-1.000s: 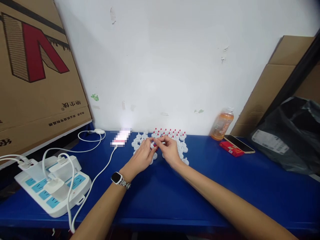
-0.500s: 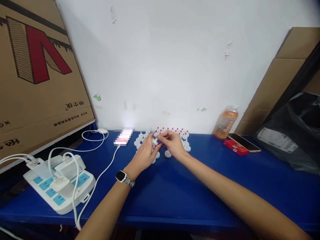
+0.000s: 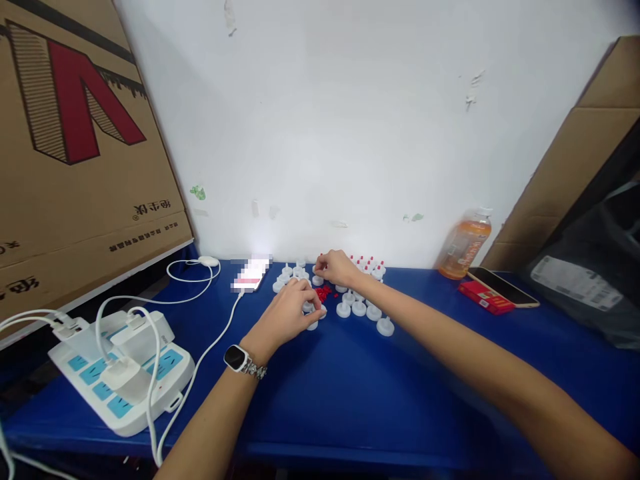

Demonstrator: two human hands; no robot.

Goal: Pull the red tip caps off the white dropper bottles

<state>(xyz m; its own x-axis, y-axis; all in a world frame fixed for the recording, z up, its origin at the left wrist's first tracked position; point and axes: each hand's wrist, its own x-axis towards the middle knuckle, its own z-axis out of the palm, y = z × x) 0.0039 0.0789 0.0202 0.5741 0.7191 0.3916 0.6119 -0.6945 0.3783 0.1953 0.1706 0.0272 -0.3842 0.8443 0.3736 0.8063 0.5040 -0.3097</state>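
Observation:
White nozzle caps [image 3: 385, 326] with round bases and upright spouts stand in groups on the blue table. Some in the back rows carry small red tips [image 3: 371, 259]. Between the groups lies a pile of loose red tips [image 3: 323, 293]. My left hand [image 3: 290, 308] is curled low at the front of the left group, thumb and fingers closing round a white nozzle cap [image 3: 323, 311]. Farther back, my right hand [image 3: 339, 269] pinches at the top of another white cap [image 3: 318, 281]; its fingers hide the spout.
A white power strip [image 3: 120, 373] with plugs and cables sits on the left. A lit phone [image 3: 255, 272] lies by the wall. To the right are an orange drink bottle [image 3: 466, 245], a red box [image 3: 486, 297] and another phone [image 3: 505, 288]. Cardboard [image 3: 100, 193] stands at the left.
My hands, together over a white cap before, are now apart. The right has moved back toward the wall; the left has lowered to the front caps. The red pile is now uncovered.

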